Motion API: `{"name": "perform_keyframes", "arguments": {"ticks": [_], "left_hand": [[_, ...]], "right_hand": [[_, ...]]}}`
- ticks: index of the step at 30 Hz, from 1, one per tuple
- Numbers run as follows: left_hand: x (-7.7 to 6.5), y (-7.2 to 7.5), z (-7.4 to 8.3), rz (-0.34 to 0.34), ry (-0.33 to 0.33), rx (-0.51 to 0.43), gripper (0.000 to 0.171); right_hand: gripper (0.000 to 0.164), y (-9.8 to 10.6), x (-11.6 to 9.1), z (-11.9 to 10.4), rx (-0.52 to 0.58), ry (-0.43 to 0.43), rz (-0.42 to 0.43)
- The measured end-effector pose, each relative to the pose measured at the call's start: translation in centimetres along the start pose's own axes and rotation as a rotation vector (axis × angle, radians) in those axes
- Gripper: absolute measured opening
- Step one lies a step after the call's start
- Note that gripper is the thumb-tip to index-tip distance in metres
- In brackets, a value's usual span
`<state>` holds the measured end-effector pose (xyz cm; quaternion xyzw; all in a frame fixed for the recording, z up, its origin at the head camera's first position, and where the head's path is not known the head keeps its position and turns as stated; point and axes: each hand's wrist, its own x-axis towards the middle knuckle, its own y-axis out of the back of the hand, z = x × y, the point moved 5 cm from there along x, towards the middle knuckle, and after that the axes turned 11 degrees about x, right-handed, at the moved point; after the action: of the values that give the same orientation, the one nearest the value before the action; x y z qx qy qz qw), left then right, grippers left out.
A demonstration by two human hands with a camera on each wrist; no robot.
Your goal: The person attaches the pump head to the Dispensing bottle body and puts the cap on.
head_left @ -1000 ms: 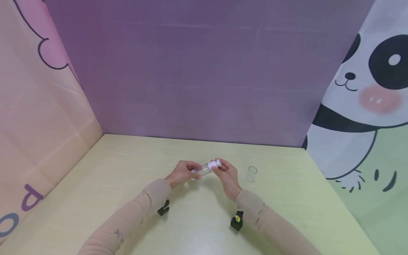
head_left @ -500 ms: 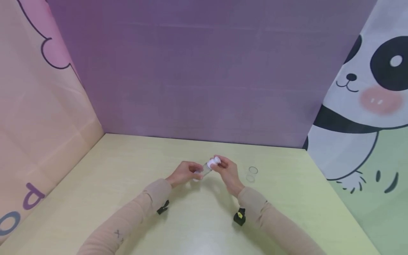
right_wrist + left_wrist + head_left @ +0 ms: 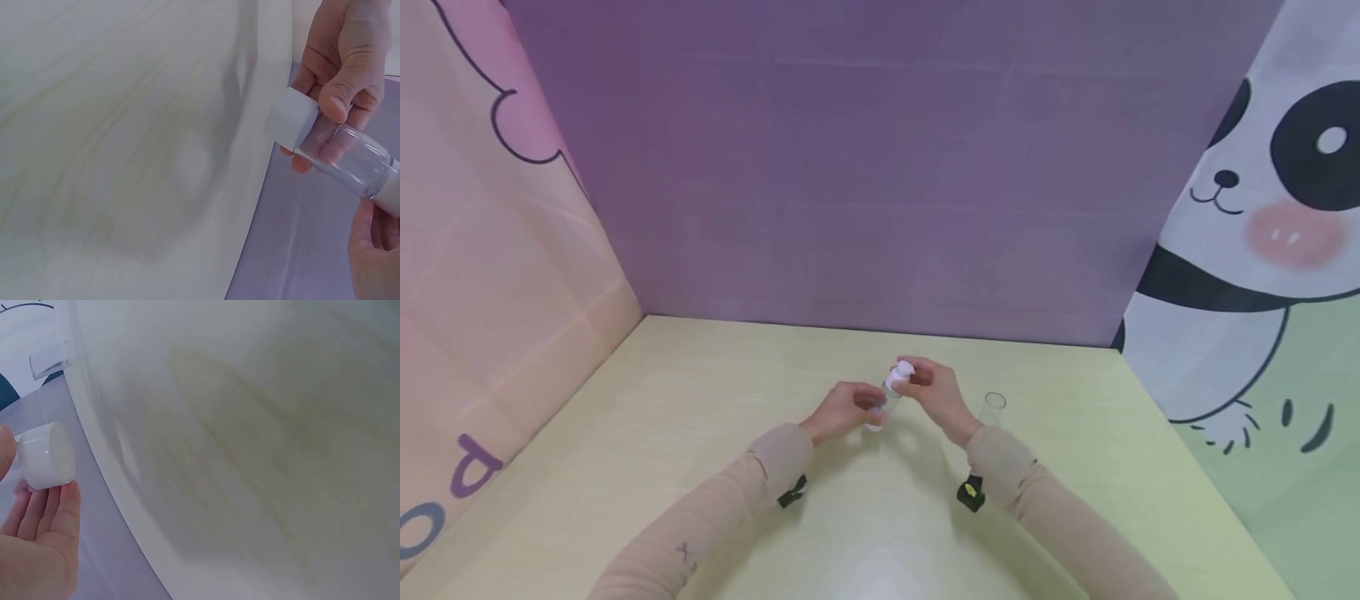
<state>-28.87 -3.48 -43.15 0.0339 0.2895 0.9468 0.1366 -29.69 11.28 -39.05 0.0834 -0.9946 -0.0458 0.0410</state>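
A small clear bottle (image 3: 353,159) with a white base (image 3: 292,119) and a white top piece (image 3: 901,375) is held tilted above the table, between both hands. My left hand (image 3: 848,410) pinches its lower end, thumb and fingers on opposite sides near the base. At the upper end, my right hand (image 3: 938,396) grips the white top piece, which looks like a pump head or cap. In the left wrist view the white base (image 3: 49,456) faces the camera, next to the left fingers (image 3: 62,512). Some of the top piece is hidden by the right hand.
A clear, open-rimmed cylinder (image 3: 992,404) stands on the pale table (image 3: 880,517), right of the right hand. A purple backdrop (image 3: 865,183) rises at the table's far edge, with printed cloth panels at both sides. Black straps with small devices hang under both wrists.
The bottle has swung from lying nearly sideways to a steeper tilt, top end up. My right hand has moved slightly up and away, while my left hand has shifted a little to the right.
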Motion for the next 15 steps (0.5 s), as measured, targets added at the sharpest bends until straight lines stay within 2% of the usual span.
{"name": "perform_keyframes", "arguments": {"ticks": [7,10,13,15], "left_hand": [[0.1,-0.4,-0.2,-0.002,0.025,-0.015,0.037],[0.1,-0.4,-0.2,0.003,0.017,-0.022,0.037],[0.1,-0.3,-0.1,0.009,0.008,-0.022,0.037],[0.1,-0.2,-0.1,0.016,0.009,-0.017,0.036]], "right_hand": [[0.045,0.2,0.0,0.2,-0.006,-0.025,-0.032],[0.052,0.4,0.2,0.3,-0.014,-0.019,-0.073],[0.059,1.1,0.2,0.2,0.001,-0.010,-0.116],[0.059,2.0,0.2,0.1,0.002,0.001,-0.115]]}}
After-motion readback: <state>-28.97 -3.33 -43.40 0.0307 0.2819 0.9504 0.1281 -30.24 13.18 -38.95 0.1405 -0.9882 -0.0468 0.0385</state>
